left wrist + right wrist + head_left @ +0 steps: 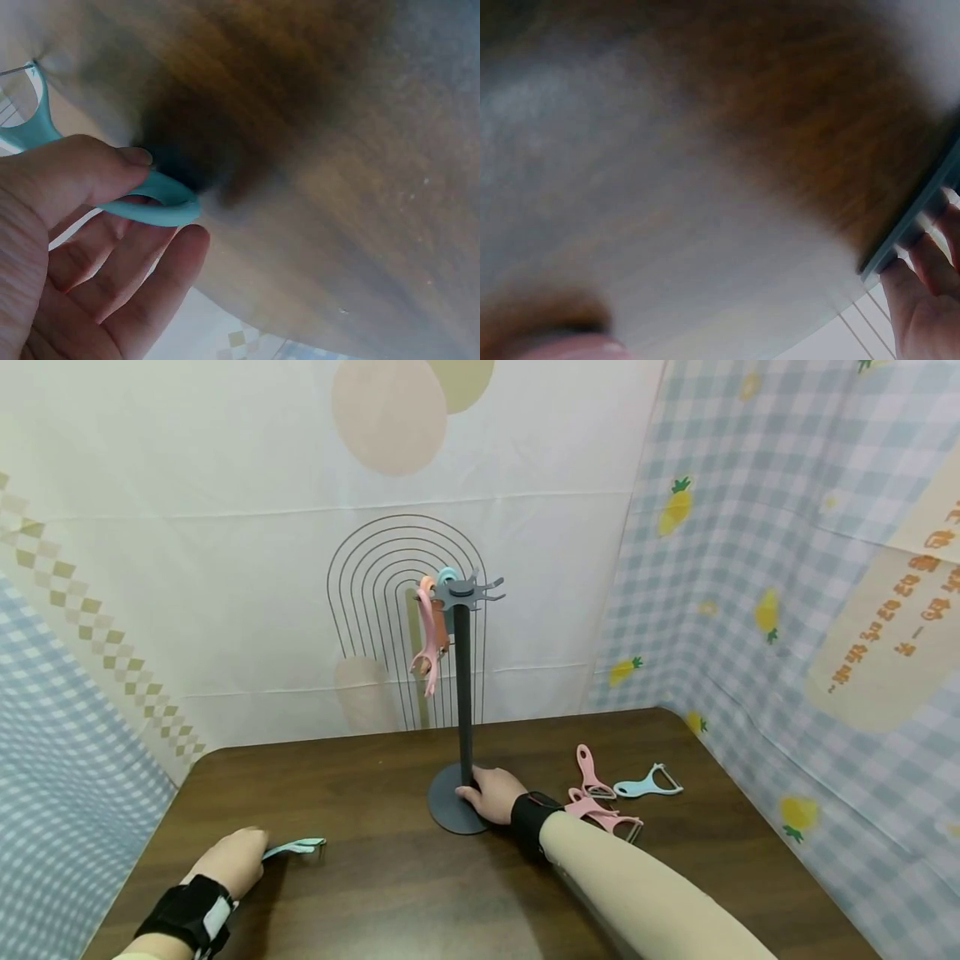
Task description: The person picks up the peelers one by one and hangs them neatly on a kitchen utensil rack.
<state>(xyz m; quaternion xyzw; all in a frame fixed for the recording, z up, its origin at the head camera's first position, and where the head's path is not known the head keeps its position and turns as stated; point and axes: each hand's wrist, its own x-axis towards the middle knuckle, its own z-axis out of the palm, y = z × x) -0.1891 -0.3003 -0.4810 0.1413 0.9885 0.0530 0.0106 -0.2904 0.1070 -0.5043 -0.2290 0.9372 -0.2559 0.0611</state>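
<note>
"What's in the left hand (228,860)?"

"A teal peeler (169,212). The thumb and fingers are clamped on its handle, and the looped end sticks out past the thumb. It's over the left part of the brown surface (375,893), well apart from the stand (463,685)."

"And the right hand (497,793)?"

"At the foot of the stand. Its fingers touch the round base (448,814), with the thumb close by the pole. I can't tell whether they're clamped on the pole or only resting there."

"Anything hanging up?"

"Yes, a pink peeler (426,635) on the left side of the stand's top, with an orange item (441,627) and a blue one (446,574) just beside it, both partly hidden. The hooks (491,587) on the right side are bare."

"What's beyond the right wrist?"

"Several pink peelers (587,770) lying close together, some overlapping, and a light blue peeler (636,788) just beside them."
</note>
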